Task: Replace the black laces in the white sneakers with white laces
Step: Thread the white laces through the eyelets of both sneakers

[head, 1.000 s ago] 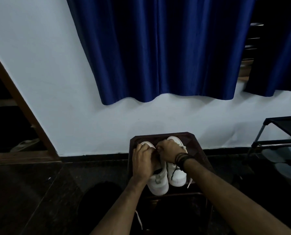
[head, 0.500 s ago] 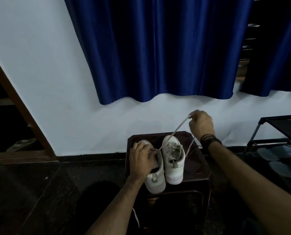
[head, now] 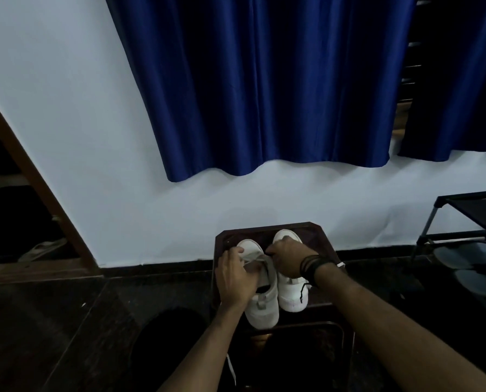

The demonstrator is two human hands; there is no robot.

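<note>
Two bare arms reach up from the bottom of the frame to a pair of white sneakers in the lower middle. A white lace (head: 231,368) hangs down near the bottom edge, beside the left arm. The left sneaker (head: 260,302) and the right sneaker (head: 292,295) stand side by side, touching, on a dark brown surface (head: 325,244), toes pointing to the wall. The left hand (head: 236,278) lies over the middle of the left sneaker, its fingers curled around the pale lace part at the top of that shoe. The right hand (head: 288,257) lies over the front of the right sneaker, fingers bent down onto it; what they pinch I cannot tell. A black lace (head: 302,292) dangles down the side of the right sneaker, under the wrist with black bands (head: 311,267). No writing can be read on the shoes. Farther up is a white wall (head: 66,108) and a blue curtain (head: 264,80).
</note>
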